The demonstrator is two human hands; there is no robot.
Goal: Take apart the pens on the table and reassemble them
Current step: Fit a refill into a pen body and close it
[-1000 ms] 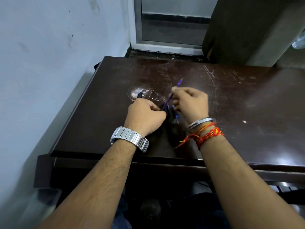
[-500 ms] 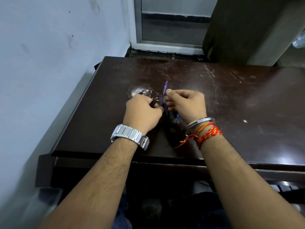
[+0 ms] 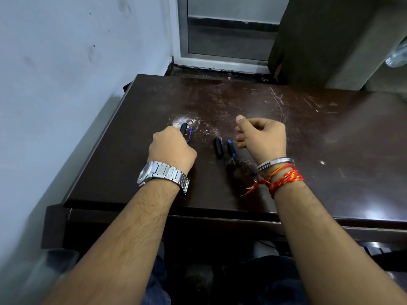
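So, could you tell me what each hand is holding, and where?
Left hand grips a dark pen barrel by its lower end; right hand appears empty.

The hands have parted; the left hand (image 3: 171,148) now seemingly holds the refill (image 3: 189,135)

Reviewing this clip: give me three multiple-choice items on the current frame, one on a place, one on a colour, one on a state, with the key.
1. Where does the black pen piece lie?
A. On the table between the two hands
B. At the table's far right edge
C. In the right hand

2. What colour is the piece lying beside it?
A. Red
B. Blue
C. Green

3. What is the left hand doing?
A. Resting flat and empty
B. Gripping pen parts
C. Hanging below the table

Key: 1 A, it lies on the wood between the hands. 2 B, its barrel shows blue. 3 B, a dark barrel and thin refill stick out of the fist.
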